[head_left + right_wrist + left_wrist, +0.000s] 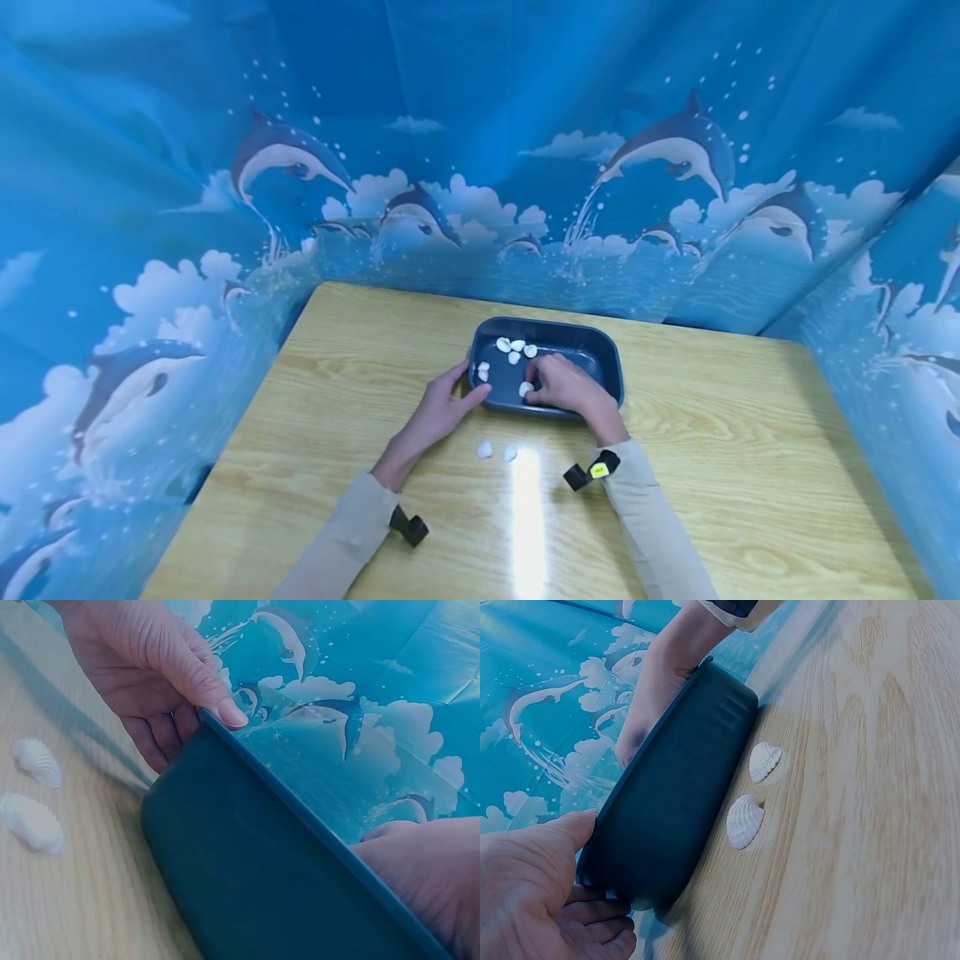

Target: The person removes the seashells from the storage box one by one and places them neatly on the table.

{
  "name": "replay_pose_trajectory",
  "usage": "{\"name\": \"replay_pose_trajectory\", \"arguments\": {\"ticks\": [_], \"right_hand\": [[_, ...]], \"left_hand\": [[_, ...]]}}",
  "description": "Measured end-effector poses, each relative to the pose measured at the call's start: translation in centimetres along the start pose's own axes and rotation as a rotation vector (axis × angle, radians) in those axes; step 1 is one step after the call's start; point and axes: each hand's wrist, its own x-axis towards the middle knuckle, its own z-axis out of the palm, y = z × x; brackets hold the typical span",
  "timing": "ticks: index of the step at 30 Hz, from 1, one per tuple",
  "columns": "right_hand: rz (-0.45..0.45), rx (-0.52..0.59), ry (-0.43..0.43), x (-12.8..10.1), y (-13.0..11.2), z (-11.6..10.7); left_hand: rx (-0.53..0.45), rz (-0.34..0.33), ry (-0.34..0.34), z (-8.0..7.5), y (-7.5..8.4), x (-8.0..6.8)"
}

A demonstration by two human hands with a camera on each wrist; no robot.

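Note:
A dark blue rectangular basin (617,358) stands on the wooden table. My left hand (442,406) grips its left end, thumb over the rim and the other fingers against the outer wall, as the left wrist view shows. Inside the basin, my right hand (568,388) pinches a white seashell (525,389) close to the near wall. In both wrist views that wall hides the right fingertips. Several more white shells (517,345) lie toward the basin's back left, and a pair of small shells (483,375) rests near its left wall.
Two ribbed white shells lie on the table in front of the basin, a left one (485,450) and a right one (510,453). A blue dolphin-print curtain (480,167) hangs behind the table (720,433) and along its sides.

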Motion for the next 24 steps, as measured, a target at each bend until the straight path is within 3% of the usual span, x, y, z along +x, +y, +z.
{"name": "replay_pose_trajectory", "arguments": {"ticks": [12,24], "right_hand": [[-0.022,0.081,0.036,-1.0,0.4,-0.5],[-0.033,0.062,0.077,-2.9,-0.7,-2.1]], "left_hand": [[0.007,-0.007,0.005,0.0,-0.1,0.1],[0.012,-0.019,0.011,0.1,-0.2,0.2]]}}
